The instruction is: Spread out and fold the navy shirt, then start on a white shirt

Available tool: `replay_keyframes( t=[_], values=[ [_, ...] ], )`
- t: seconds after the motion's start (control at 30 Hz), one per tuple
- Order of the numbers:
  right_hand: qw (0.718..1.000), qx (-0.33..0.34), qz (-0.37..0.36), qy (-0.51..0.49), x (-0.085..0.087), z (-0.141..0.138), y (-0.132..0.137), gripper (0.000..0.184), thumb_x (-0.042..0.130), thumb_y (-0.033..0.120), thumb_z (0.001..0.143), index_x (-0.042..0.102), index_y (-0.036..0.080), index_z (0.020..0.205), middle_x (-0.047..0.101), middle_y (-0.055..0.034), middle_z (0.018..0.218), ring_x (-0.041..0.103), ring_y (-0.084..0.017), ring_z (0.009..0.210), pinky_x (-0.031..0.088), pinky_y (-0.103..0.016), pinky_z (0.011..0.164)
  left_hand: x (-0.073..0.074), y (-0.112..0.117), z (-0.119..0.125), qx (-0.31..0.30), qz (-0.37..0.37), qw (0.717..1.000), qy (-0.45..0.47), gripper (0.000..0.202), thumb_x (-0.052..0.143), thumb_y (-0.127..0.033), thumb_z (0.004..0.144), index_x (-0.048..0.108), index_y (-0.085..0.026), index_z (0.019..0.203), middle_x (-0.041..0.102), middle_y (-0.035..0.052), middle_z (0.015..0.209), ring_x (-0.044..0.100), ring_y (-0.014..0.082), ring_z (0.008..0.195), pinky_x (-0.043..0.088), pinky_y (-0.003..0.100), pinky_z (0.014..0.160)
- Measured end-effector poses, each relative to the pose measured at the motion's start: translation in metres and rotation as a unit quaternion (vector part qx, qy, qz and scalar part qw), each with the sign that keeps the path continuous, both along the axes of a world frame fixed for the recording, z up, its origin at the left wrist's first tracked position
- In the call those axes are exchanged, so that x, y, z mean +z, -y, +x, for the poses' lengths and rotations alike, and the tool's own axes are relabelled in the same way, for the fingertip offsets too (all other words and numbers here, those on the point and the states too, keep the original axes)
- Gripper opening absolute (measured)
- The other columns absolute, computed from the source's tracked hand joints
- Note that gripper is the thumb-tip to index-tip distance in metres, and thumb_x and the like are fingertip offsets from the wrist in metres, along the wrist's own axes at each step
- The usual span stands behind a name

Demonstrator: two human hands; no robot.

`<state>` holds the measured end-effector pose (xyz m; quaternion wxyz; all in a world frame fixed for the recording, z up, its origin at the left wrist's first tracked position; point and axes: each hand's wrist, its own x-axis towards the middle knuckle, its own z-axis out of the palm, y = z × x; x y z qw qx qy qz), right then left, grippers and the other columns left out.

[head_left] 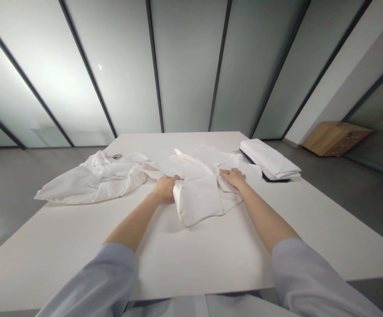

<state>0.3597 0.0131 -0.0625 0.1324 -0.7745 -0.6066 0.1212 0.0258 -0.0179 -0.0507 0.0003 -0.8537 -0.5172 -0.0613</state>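
Note:
A white garment [199, 189] lies partly folded in the middle of a white table [191, 251]. My left hand [165, 187] is closed on the garment's left edge, fingers curled round a fold of cloth. My right hand [233, 177] lies on the garment's right side, fingers stretched out flat and pressing the fabric down. Both forearms are bare, with pale blue sleeves near the camera.
A second white garment [95, 178] lies crumpled at the table's left, spilling towards the edge. A stack of folded white cloth [270, 160] sits on a dark board at the back right. Frosted glass walls stand behind; a wooden cabinet [336, 138] is on the floor at right.

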Motion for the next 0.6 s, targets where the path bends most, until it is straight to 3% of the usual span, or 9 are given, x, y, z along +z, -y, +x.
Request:
replay_keyframes(
  t=[0.1,0.2,0.3,0.37,0.43,0.5,0.6],
  values=[
    [0.995,0.094,0.000,-0.044,0.001,-0.019,0.001,0.061,0.030,0.058,0.093,0.059,0.018,0.129,0.039,-0.0140,0.149,0.030,-0.033,0.138,0.014,-0.054,0.112,-0.004,0.004,0.006,-0.024,0.041,0.998,0.044,0.067,0.058,-0.044,0.079,0.039,-0.021,0.139,0.064,0.0126,0.115,0.062,0.0283,0.105,0.045,0.037,0.089],
    [0.975,0.183,-0.011,-0.122,0.003,-0.047,0.009,0.062,0.036,0.056,0.092,0.049,0.018,0.139,0.039,-0.0105,0.149,0.030,-0.029,0.139,0.013,-0.046,0.115,-0.009,0.004,0.012,-0.055,0.118,0.988,0.079,0.078,0.058,-0.043,0.080,0.028,-0.019,0.148,0.039,0.0176,0.146,0.037,0.0332,0.133,0.029,0.045,0.108],
    [0.932,0.304,-0.026,-0.196,0.003,-0.078,0.021,0.059,0.047,0.055,0.087,0.052,0.022,0.136,0.046,-0.0065,0.145,0.037,-0.027,0.135,0.019,-0.041,0.115,-0.013,0.002,0.014,-0.070,0.133,0.986,0.077,0.079,0.060,-0.045,0.081,0.028,-0.023,0.149,0.013,0.0154,0.158,0.012,0.0390,0.143,0.016,0.054,0.112],
    [0.898,0.367,-0.039,-0.239,0.001,-0.094,0.028,0.056,0.055,0.053,0.082,0.058,0.023,0.129,0.053,-0.0061,0.139,0.046,-0.027,0.128,0.027,-0.039,0.111,-0.013,0.001,0.014,-0.089,0.093,0.989,0.068,0.076,0.061,-0.046,0.081,0.030,-0.027,0.148,0.008,0.0124,0.160,0.015,0.0396,0.142,0.021,0.054,0.110],
    [0.866,0.405,-0.050,-0.288,-0.001,-0.102,0.031,0.048,0.057,0.049,0.080,0.064,0.022,0.119,0.062,-0.0051,0.129,0.054,-0.025,0.117,0.036,-0.037,0.105,-0.011,0.001,0.013,-0.115,0.044,0.991,0.057,0.073,0.062,-0.046,0.081,0.034,-0.030,0.146,0.014,0.0110,0.159,0.027,0.0365,0.138,0.030,0.050,0.107],
    [0.851,0.408,-0.056,-0.326,-0.003,-0.103,0.030,0.038,0.055,0.047,0.080,0.070,0.020,0.102,0.070,-0.0041,0.110,0.061,-0.024,0.101,0.044,-0.036,0.095,-0.009,0.000,0.013,-0.126,0.019,0.990,0.056,0.065,0.062,-0.043,0.081,0.042,-0.029,0.141,0.029,0.0115,0.153,0.040,0.0320,0.131,0.035,0.045,0.105],
    [0.868,0.348,-0.007,-0.355,-0.004,-0.092,0.020,0.038,0.051,0.051,0.080,0.070,0.019,0.074,0.072,-0.0038,0.081,0.063,-0.023,0.081,0.048,-0.035,0.080,-0.007,-0.003,0.012,-0.116,0.009,0.990,0.077,0.042,0.059,-0.032,0.081,0.059,-0.023,0.122,0.057,0.0115,0.126,0.056,0.0258,0.112,0.041,0.038,0.099]
  ],
)
